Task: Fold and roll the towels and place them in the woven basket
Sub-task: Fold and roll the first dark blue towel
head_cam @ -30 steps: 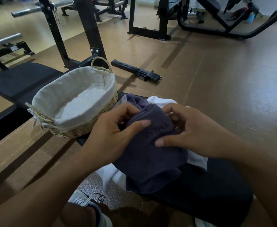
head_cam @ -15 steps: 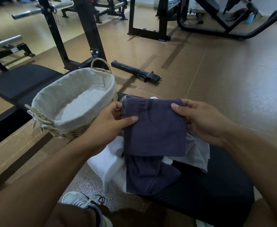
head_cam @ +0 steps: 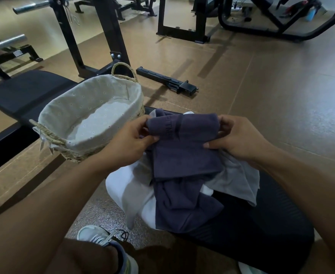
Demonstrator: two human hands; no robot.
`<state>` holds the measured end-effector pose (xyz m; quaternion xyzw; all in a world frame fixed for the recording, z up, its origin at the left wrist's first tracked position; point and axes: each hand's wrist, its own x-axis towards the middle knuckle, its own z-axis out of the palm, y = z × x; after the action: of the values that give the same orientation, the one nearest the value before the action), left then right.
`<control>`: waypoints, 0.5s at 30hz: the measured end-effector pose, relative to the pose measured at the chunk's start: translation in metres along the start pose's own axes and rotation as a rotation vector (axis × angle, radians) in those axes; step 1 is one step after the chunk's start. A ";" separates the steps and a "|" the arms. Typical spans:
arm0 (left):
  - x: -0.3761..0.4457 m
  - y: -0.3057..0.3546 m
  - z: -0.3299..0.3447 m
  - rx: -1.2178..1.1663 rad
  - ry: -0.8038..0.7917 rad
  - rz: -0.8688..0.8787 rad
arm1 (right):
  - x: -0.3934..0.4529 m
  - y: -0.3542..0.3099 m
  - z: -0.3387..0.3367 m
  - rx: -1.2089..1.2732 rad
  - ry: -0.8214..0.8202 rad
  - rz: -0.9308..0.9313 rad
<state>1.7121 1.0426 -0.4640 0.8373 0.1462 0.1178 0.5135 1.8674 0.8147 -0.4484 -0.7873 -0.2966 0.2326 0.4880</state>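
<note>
Gym bench (head_cam: 261, 224), lettered towel (head_cam: 184, 147) (unreadable)

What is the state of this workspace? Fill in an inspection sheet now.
Surface: black padded bench carries the towel pile.
Job's things: purple towel, top edge partly rolled; white towel and grey towel beneath it; woven basket with cloth liner, no towels inside.
Clutter: black metal bar on the floor.
Hands: left hand and right hand each pinch an end of the roll.
Cables: nothing clearly seen.
Surroundings: gym floor, barbell rack, second bench, a shoe.
</note>
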 end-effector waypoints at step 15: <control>-0.001 -0.001 0.007 0.089 0.025 0.140 | 0.004 0.010 0.001 0.069 0.008 -0.115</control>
<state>1.7130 1.0368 -0.4680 0.8660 0.0989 0.1574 0.4643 1.8722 0.8142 -0.4583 -0.7525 -0.3311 0.2112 0.5287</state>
